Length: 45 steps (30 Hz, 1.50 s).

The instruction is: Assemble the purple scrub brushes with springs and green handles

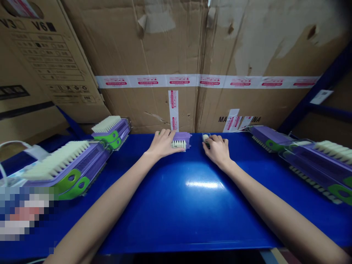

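Looming biggest is brown cardboard [154, 47], "MA" and "NA" peeking out around some tape [233, 119] whose red print is too tiny to read. Next, a blue shelf [176, 216], then a carton [82, 79] on the left showing "V3" and "V6", the box by V6 filled in. Purple-and-green brushes [95, 154] line both sides. Left hand [162, 143] has its fingers clamped on a purple brush [182, 136] near the shelf's back edge. Right hand [219, 151] curls its fingers over a small pale-topped piece [205, 136], mostly hidden, so can't tell if they're actually gripping.
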{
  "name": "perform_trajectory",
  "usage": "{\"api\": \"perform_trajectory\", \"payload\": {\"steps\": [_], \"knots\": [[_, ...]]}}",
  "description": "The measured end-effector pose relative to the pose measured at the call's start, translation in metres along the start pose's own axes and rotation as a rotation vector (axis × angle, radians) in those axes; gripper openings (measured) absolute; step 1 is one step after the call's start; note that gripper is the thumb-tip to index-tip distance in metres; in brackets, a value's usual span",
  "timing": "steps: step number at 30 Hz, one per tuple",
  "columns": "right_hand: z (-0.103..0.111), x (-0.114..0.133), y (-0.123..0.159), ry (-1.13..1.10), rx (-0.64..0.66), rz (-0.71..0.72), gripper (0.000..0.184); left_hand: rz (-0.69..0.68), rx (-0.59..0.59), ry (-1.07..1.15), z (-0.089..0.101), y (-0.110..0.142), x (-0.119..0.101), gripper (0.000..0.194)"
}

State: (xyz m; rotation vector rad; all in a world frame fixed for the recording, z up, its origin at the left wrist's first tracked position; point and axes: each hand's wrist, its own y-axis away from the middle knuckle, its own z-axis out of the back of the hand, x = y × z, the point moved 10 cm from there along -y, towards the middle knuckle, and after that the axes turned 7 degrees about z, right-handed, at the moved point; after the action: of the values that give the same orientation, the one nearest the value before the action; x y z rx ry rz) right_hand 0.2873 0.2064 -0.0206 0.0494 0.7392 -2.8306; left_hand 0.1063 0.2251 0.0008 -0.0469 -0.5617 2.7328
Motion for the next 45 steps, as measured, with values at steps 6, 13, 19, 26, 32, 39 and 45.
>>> {"api": "perform_trajectory", "payload": {"steps": [6, 13, 19, 26, 32, 39, 45], "knots": [[-0.004, -0.022, 0.0, 0.035, 0.04, -0.061, 0.034, -0.035, -0.143, 0.084, 0.003, -0.005, -0.035, 0.082], [-0.01, -0.047, 0.001, -0.018, 0.061, -0.091, 0.034, 0.078, -0.228, 0.404, -0.001, 0.004, -0.006, 0.07], [-0.003, -0.048, 0.002, -0.099, -0.055, -0.061, 0.037, 0.127, -0.095, 0.774, -0.025, 0.011, 0.021, 0.043], [0.02, -0.008, 0.0, -0.365, -0.256, 0.128, 0.048, 0.015, -0.175, 0.826, -0.017, 0.014, 0.012, 0.041], [0.012, 0.002, -0.007, -0.662, -0.221, 0.22, 0.067, -0.291, -0.277, 0.56, 0.001, 0.028, -0.02, 0.041], [0.003, -0.002, -0.01, -0.703, -0.175, 0.226, 0.061, -0.437, -0.266, 0.38, 0.006, 0.037, -0.04, 0.033], [0.004, 0.003, -0.005, -0.66, -0.198, 0.309, 0.053, -0.083, -0.16, 0.57, -0.011, 0.021, -0.015, 0.063]]}}
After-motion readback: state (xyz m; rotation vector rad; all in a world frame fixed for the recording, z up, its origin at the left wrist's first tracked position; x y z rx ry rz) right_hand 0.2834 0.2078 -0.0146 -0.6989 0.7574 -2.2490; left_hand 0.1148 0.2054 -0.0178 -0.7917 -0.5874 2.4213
